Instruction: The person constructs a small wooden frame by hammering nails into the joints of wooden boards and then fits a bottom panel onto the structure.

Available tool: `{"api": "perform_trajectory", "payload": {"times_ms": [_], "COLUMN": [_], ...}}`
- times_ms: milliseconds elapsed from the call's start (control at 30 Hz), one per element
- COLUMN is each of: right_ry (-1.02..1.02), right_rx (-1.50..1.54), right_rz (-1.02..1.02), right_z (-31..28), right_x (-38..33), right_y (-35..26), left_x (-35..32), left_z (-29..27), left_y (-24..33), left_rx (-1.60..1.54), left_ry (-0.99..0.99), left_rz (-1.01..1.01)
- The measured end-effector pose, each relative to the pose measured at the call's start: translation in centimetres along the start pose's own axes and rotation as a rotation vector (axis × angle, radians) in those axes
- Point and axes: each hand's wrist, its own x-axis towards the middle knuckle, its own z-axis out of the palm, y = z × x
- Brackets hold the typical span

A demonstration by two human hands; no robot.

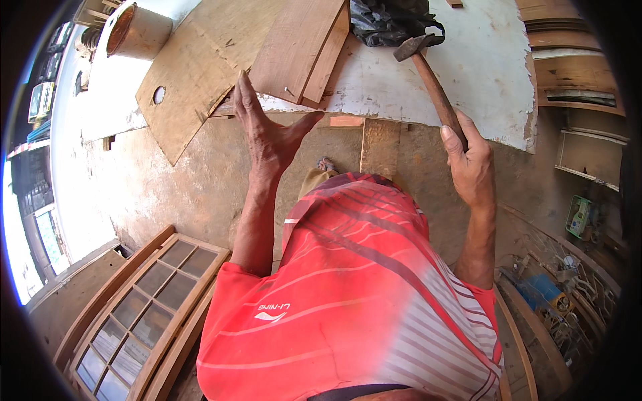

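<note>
My right hand point(471, 164) is wrapped round the wooden handle of a hammer point(435, 87), whose metal head points away over the white worktop. My left hand point(271, 134) is spread, thumb out to the right, at the near end of a wooden box-like piece point(297, 50). No object shows in that hand; whether its fingertips touch the wood I cannot tell. A nail point(288, 90) sticks up out of the near end of the wooden piece. Beneath and left of it lies a thin plywood sheet point(194, 73) with a round hole.
A black plastic bag point(388, 23) lies behind the hammer head on the white worktop point(498, 80). A stained bucket point(139, 32) stands at the far left. Wooden shelving point(575, 67) is on the right. A paned wooden window frame point(147, 304) leans at the lower left.
</note>
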Motion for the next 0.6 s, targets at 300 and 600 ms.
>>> {"api": "perform_trajectory", "payload": {"times_ms": [300,600], "right_ry": [-0.086,-0.215], "right_rx": [0.009,-0.003], "right_rz": [-0.017,-0.260], "right_z": [0.8,1.8], "right_x": [-0.2,1.5], "right_y": [0.8,-4.7], "left_x": [0.2,-0.4], "left_z": [2.8,3.8], "left_y": [-1.4,-1.9], "left_rx": [-0.036,-0.426], "left_ry": [0.137,0.240], "left_rz": [0.067,-0.093]}}
